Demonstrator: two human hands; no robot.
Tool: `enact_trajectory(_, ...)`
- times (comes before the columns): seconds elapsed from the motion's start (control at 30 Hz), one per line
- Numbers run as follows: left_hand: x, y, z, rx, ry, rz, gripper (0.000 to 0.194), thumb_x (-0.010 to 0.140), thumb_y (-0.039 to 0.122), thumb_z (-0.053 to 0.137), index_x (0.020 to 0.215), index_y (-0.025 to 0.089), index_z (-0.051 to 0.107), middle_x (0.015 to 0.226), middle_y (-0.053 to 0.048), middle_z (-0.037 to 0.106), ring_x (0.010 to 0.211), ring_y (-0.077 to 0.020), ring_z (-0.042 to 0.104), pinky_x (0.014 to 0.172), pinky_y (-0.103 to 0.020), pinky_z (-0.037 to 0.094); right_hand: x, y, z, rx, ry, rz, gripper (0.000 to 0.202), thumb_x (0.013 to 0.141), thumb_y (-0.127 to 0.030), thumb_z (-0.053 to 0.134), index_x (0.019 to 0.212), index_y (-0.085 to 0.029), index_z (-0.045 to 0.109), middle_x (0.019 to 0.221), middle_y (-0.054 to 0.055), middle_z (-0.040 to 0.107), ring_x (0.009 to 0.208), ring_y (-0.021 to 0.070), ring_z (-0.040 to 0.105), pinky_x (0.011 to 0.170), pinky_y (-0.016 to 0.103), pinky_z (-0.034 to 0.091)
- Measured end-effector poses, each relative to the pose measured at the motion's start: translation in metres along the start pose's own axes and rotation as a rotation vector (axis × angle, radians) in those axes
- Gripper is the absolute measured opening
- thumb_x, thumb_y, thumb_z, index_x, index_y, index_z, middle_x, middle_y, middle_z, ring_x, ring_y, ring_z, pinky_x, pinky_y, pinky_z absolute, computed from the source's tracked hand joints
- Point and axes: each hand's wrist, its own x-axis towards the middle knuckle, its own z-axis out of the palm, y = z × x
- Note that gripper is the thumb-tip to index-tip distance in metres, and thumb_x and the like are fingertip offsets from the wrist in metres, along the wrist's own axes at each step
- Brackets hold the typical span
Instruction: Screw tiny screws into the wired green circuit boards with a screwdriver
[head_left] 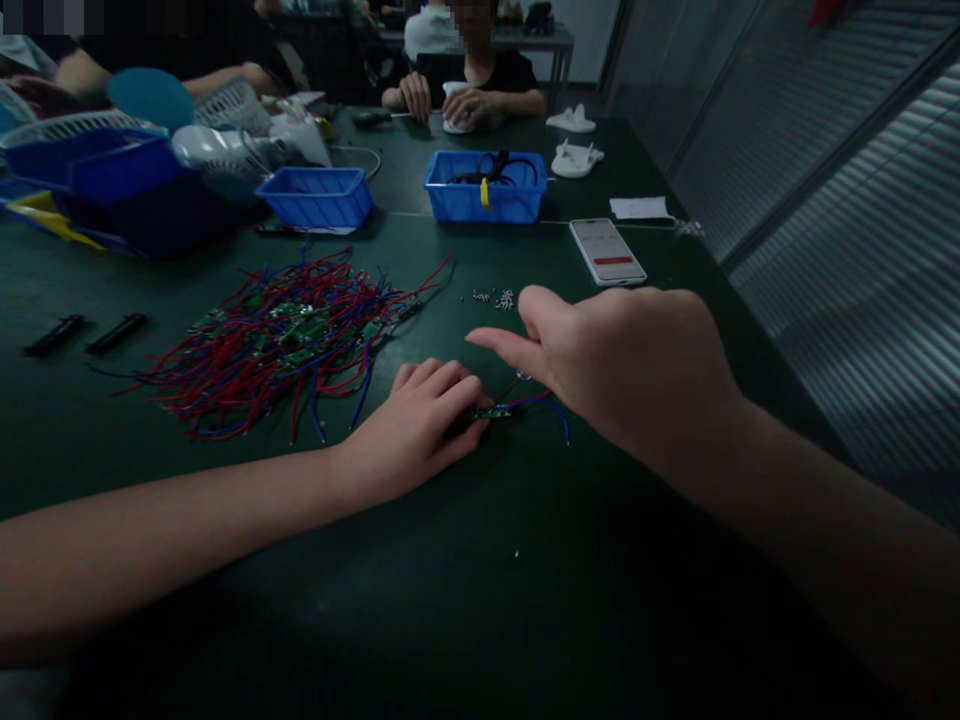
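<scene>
My left hand [431, 420] rests on the table, its thumb and fingers pinching a small green circuit board [496, 411]. Red and blue wires [559, 408] trail from the board to the right. Over it my right hand [637, 365] is closed in a fist, thumb pointing left. A thin screwdriver [511, 386] slants from beneath that fist down to the board; its handle is mostly hidden by the hand. Left of my left hand lies a heap of circuit boards with red and blue wires [300, 335]. Small screws [505, 299] are scattered just beyond my hands.
Two black plastic parts [116, 333] lie at left. Behind are a blue bin [486, 205] with black cable, a smaller blue bin [315, 200] and a phone [607, 252]. White plastic parts [576, 158] sit farther back. Across the table a person's hands [465, 105] hold a white part.
</scene>
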Motion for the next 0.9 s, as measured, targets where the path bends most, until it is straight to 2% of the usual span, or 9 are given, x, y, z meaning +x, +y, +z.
enact_trajectory(0.07, 0.0, 0.0, 0.0, -0.002, 0.014, 0.001, 0.017, 0.093, 0.036, 0.043, 0.1, 0.022, 0.05, 0.1, -0.005, 0.053, 0.092, -0.0223, 0.044, 0.077, -0.038, 0.032, 0.001, 0.001, -0.002, 0.013, -0.044, 0.003, 0.046, 0.095, -0.049, 0.029, 0.085, -0.017, 0.061, 0.06, 0.006, 0.058, 0.053, 0.0148, 0.053, 0.051, 0.027, 0.019)
enact_trajectory(0.13, 0.001, 0.0, 0.001, -0.001, 0.014, 0.003, 0.017, 0.093, 0.036, 0.043, 0.1, 0.022, 0.051, 0.099, -0.005, 0.053, 0.091, -0.0223, 0.044, 0.077, -0.038, 0.032, 0.002, 0.004, -0.007, 0.087, -0.129, -0.055, 0.031, 0.093, -0.037, 0.035, 0.1, -0.018, 0.058, 0.068, 0.005, 0.062, 0.054, 0.0138, 0.052, 0.051, 0.026, 0.022)
enact_trajectory(0.2, 0.0, 0.0, 0.001, 0.002, 0.011, 0.004, 0.018, 0.093, 0.035, 0.042, 0.101, 0.022, 0.051, 0.099, -0.005, 0.053, 0.091, -0.0223, 0.044, 0.078, -0.038, 0.032, 0.002, 0.007, -0.013, 0.209, -0.241, -0.132, 0.029, 0.089, -0.029, 0.039, 0.113, -0.017, 0.05, 0.075, 0.004, 0.065, 0.054, 0.0124, 0.052, 0.051, 0.025, 0.025)
enact_trajectory(0.33, 0.001, 0.002, -0.001, 0.01, -0.009, -0.004, 0.018, 0.093, 0.036, 0.042, 0.1, 0.021, 0.051, 0.103, -0.005, 0.054, 0.093, -0.0226, 0.044, 0.079, -0.039, 0.033, 0.002, 0.01, -0.021, 0.259, -0.385, -0.187, 0.026, 0.09, -0.024, 0.04, 0.115, -0.016, 0.045, 0.074, 0.001, 0.064, 0.053, 0.0103, 0.051, 0.048, 0.023, 0.025)
enact_trajectory(0.4, 0.001, 0.002, -0.002, 0.012, -0.013, -0.007, 0.019, 0.094, 0.037, 0.041, 0.1, 0.021, 0.051, 0.107, -0.006, 0.054, 0.094, -0.0227, 0.045, 0.079, -0.04, 0.034, 0.001, 0.01, -0.021, 0.184, -0.37, -0.2, 0.025, 0.091, -0.024, 0.042, 0.115, -0.016, 0.046, 0.07, 0.0, 0.063, 0.049, 0.0096, 0.05, 0.046, 0.023, 0.021)
enact_trajectory(0.53, 0.0, 0.001, -0.001, 0.015, -0.005, -0.004, 0.022, 0.094, 0.036, 0.04, 0.106, 0.022, 0.052, 0.114, -0.007, 0.053, 0.098, -0.0234, 0.046, 0.082, -0.041, 0.035, 0.001, 0.006, -0.019, 0.02, -0.226, -0.226, 0.031, 0.095, -0.036, 0.038, 0.113, -0.016, 0.05, 0.067, 0.003, 0.062, 0.046, 0.0104, 0.046, 0.045, 0.025, 0.017)
enact_trajectory(0.73, -0.001, -0.002, 0.003, 0.03, 0.041, 0.019, 0.023, 0.094, 0.036, 0.042, 0.109, 0.022, 0.052, 0.11, -0.008, 0.055, 0.095, -0.023, 0.046, 0.08, -0.041, 0.036, 0.0, 0.004, -0.013, -0.11, -0.082, -0.184, 0.042, 0.092, -0.054, 0.037, 0.09, -0.019, 0.059, 0.065, 0.007, 0.061, 0.05, 0.014, 0.051, 0.049, 0.027, 0.013)
enact_trajectory(0.83, -0.001, -0.001, 0.002, 0.029, 0.035, 0.016, 0.024, 0.094, 0.036, 0.042, 0.11, 0.021, 0.051, 0.108, -0.008, 0.055, 0.093, -0.0223, 0.045, 0.078, -0.04, 0.035, 0.002, 0.008, -0.011, -0.045, -0.113, -0.146, 0.04, 0.09, -0.054, 0.04, 0.091, -0.019, 0.059, 0.065, 0.006, 0.06, 0.05, 0.0124, 0.048, 0.05, 0.028, 0.014)
enact_trajectory(0.9, -0.001, 0.0, 0.001, 0.023, 0.022, 0.014, 0.022, 0.094, 0.036, 0.042, 0.107, 0.021, 0.052, 0.104, -0.007, 0.056, 0.091, -0.0219, 0.045, 0.076, -0.039, 0.034, 0.003, 0.011, -0.012, 0.075, -0.198, -0.175, 0.03, 0.09, -0.042, 0.044, 0.102, -0.018, 0.056, 0.068, 0.003, 0.061, 0.05, 0.0106, 0.046, 0.049, 0.026, 0.016)
